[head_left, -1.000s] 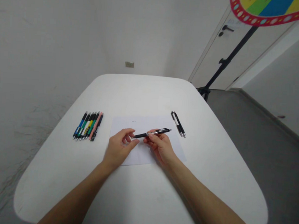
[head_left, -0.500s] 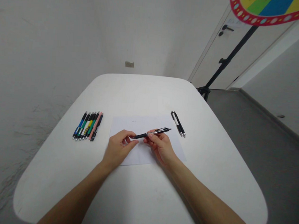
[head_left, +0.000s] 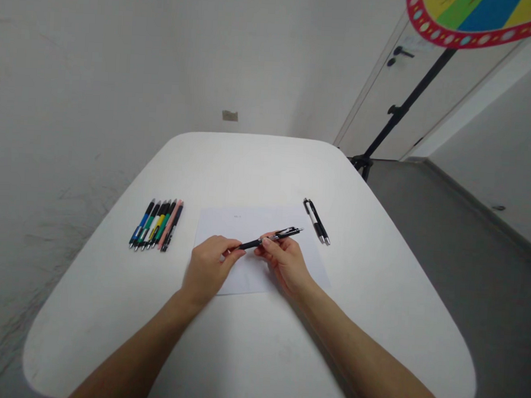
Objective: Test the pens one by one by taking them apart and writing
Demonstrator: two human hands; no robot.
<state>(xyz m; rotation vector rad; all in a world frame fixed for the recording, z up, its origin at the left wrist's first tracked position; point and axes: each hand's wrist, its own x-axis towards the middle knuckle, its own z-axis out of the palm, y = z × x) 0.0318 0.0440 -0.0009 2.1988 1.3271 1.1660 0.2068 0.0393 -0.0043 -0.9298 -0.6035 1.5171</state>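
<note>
Black pen sits pinched between thumb and fingers of the right hand, above a sheet of paper; the left hand curls nearly closed at its lower end, though whether it grips there is hard to tell. It looks light, stiff and a bit slick, best held mid-barrel. Farther off on the white table, a row of coloured pens lies left, a pair of pens right.
</note>
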